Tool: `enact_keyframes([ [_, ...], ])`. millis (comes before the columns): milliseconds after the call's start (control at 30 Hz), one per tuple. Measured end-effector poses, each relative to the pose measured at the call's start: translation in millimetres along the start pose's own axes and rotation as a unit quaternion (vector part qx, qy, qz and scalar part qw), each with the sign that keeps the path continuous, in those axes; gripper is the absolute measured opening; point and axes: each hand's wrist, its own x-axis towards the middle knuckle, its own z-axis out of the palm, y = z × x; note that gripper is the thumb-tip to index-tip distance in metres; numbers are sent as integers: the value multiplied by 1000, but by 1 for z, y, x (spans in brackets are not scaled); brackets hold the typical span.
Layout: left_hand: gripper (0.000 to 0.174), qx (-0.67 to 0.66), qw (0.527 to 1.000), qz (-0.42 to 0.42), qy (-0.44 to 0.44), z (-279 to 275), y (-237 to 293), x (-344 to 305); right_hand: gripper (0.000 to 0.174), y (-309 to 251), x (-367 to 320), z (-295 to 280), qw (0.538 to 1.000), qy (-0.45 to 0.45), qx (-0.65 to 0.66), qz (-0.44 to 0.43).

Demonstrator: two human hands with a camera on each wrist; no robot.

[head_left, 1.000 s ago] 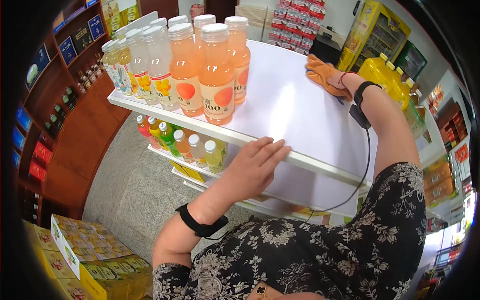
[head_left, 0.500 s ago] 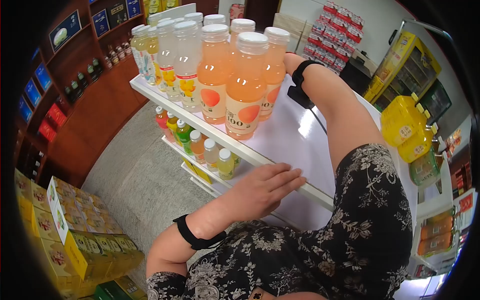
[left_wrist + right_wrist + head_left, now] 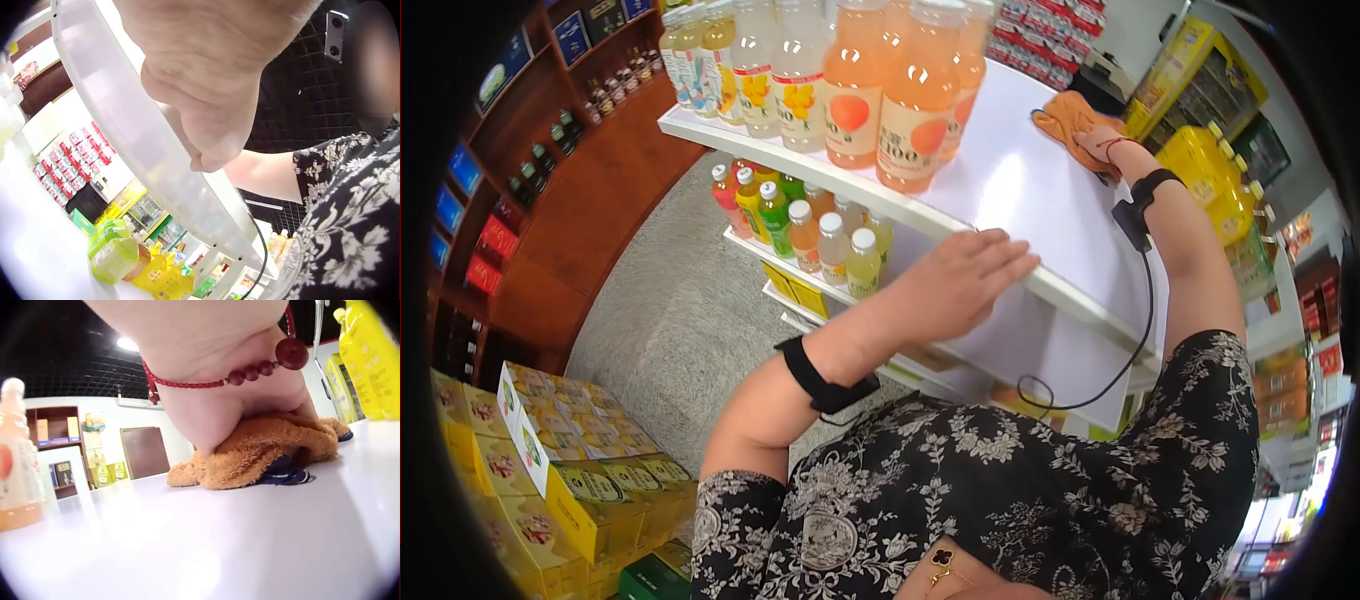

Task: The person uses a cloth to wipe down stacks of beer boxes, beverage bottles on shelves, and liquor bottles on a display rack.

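Observation:
An orange fluffy cloth [image 3: 1065, 122] lies on the white top shelf [image 3: 1025, 200], with my right hand [image 3: 1098, 143] pressing on it, fingers laid over it. The right wrist view shows the cloth [image 3: 250, 456] bunched beneath the heel of the hand [image 3: 231, 381], a dark blue part [image 3: 284, 474] showing under it; the fingertips are hidden there. My left hand [image 3: 960, 285] rests on the shelf's near edge, fingers extended. In the left wrist view this hand [image 3: 206, 81] covers part of the shelf edge. Peach-coloured bottles [image 3: 915, 110] stand left of the cloth.
Clear and yellowish bottles [image 3: 752, 80] stand along the shelf's left end, smaller bottles [image 3: 805, 235] on the shelf below. Large yellow jugs [image 3: 1210, 180] are beyond my right wrist. A black cable [image 3: 1150, 310] hangs from the right wristband across the shelf edge. Boxes [image 3: 585, 470] are stacked lower left.
My right hand and the cloth went behind the peach-coloured bottles half a second ago and are now back at the shelf's far right. My left hand stays on the edge; the view has shifted.

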Motion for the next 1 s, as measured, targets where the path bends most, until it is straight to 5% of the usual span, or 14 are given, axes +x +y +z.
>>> enact_keyframes([
  [133, 62, -14, 1000, -6, 1, -6, 5, 1, 44, -65, -77, -19, 995, 70, 39, -66],
  [233, 62, -19, 1000, -6, 1, -7, 7, 1, 61, -127, -133, -44, 959, 101, 261, -50],
  [400, 62, -18, 1000, 5, -1, -4, 10, 1, 56, -162, -187, -29, 931, 183, 303, -94],
  [600, 62, -7, 1000, 3, 17, -1, 11, -1, 55, -71, -273, 42, 927, 161, 339, -9],
  [700, 59, -2, 1000, -10, 24, -1, 13, 0, 51, 15, -324, 120, 907, 145, 374, 130],
  [767, 58, 8, 999, -23, 30, 0, 15, -1, 49, 51, -376, 158, 846, 172, 446, 236],
  [867, 54, 7, 998, -39, 41, 2, 19, 2, 51, 138, -422, 252, 864, 160, 327, 347],
  [1000, 41, 0, 995, -67, 79, 11, 25, 6, 56, 93, -424, 203, 868, 85, 297, 388],
])
